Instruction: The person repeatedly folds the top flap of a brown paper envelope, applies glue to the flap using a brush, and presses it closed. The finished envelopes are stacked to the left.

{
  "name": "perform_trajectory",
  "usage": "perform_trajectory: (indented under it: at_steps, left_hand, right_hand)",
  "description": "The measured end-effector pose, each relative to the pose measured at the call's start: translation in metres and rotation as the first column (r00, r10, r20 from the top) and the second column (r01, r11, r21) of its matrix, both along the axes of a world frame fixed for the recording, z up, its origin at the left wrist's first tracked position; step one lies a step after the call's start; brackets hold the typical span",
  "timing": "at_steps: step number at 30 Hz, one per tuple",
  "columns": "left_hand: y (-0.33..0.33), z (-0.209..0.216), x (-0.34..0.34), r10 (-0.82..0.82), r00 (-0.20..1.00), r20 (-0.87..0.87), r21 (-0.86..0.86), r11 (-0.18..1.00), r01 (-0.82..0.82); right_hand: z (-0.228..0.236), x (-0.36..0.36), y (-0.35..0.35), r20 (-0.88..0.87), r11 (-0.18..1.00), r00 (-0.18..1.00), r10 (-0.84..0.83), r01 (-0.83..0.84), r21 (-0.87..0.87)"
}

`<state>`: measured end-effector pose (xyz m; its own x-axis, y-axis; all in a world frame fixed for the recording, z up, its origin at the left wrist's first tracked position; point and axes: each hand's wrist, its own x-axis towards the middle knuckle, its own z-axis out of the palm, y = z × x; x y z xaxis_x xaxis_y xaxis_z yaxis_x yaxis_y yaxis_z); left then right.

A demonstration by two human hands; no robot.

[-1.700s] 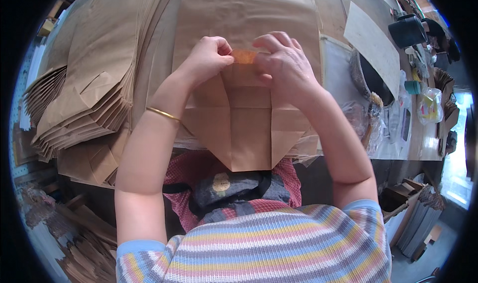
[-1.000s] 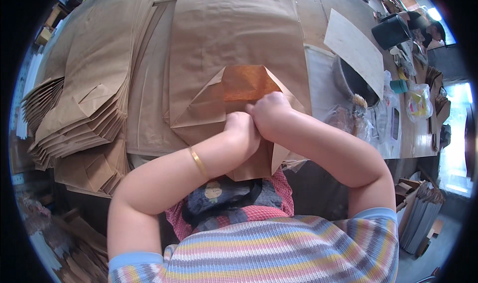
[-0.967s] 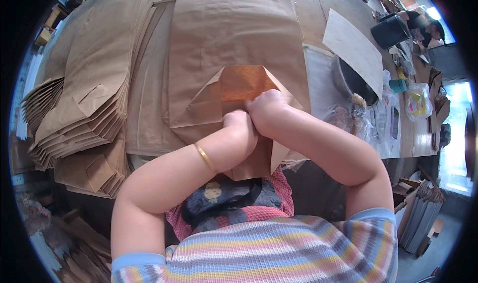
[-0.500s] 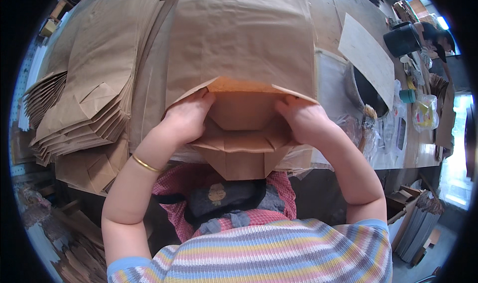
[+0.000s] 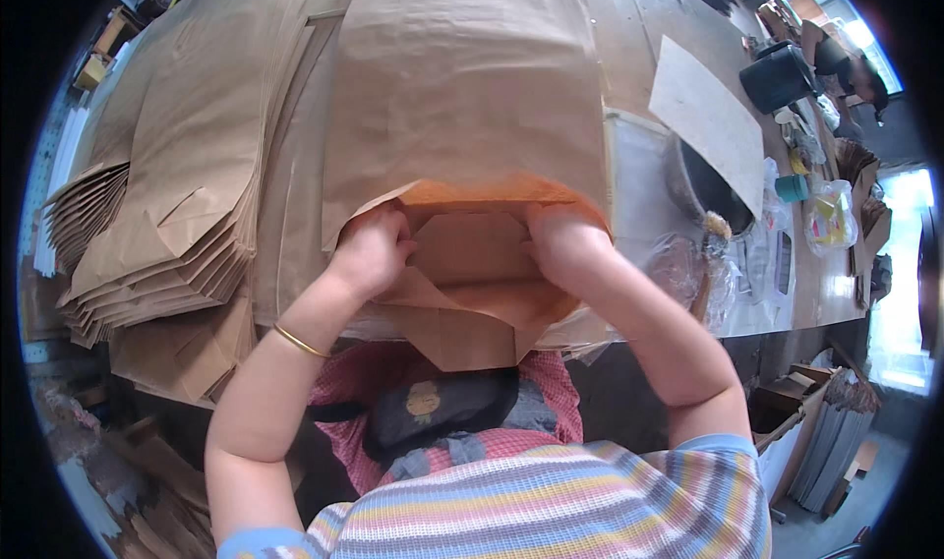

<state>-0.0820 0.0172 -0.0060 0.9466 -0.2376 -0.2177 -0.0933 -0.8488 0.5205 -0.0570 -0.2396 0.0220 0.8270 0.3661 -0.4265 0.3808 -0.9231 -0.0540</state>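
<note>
A large brown paper bag (image 5: pixel 462 87) lies flat on the table, its near end spread into a wide mouth with an orange-lit inside. My left hand (image 5: pixel 374 249) is inside the left corner of that mouth, fingers curled against the paper. At the right corner my right hand (image 5: pixel 568 244) reaches in the same way, its fingers bent and partly hidden by the paper. Between the hands shows a folded inner panel (image 5: pixel 470 247). A folded flap (image 5: pixel 462 341) hangs toward me over the table's near edge.
Fanned stacks of brown paper bags (image 5: pixel 167 264) lie on the left. To the right are a pale board (image 5: pixel 703 117) over a dark basin (image 5: pixel 693 180), a brush (image 5: pixel 715 233) and clear plastic wrap (image 5: pixel 674 264). A black container (image 5: pixel 777 77) stands farther back.
Both hands have gone from the mouth's upper edge deeper into its corners, with fingers more curled. The upper edge now bulges, and the lower flap's edge has shifted.
</note>
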Motion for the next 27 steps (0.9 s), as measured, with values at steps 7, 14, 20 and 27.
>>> perform_trajectory:
  at_steps: [7, 14, 20, 27]
  left_hand:
    - [0.003, 0.018, 0.004, -0.015, 0.980, -0.197, -0.154, 0.988, -0.016]
    - [-0.019, 0.042, -0.036, -0.297, 0.955, 0.022, 0.207, 0.936, 0.286]
    - [-0.010, 0.029, -0.035, -0.297, 0.950, 0.101, 0.236, 0.934, 0.267]
    - [-0.014, 0.045, -0.049, -0.298, 0.944, 0.142, 0.289, 0.924, 0.249]
  right_hand:
    - [0.061, -0.078, -0.138, 0.546, 0.983, 0.836, -0.048, -0.058, 0.176]
    - [0.053, -0.108, -0.243, 0.640, 0.927, 0.753, -0.151, -0.117, 0.357]
    - [0.060, -0.009, -0.258, 0.214, 0.461, 0.678, -0.704, 0.206, 0.863]
    - [0.049, 0.000, -0.287, -0.001, 0.252, 0.634, -0.773, 0.308, 0.917]
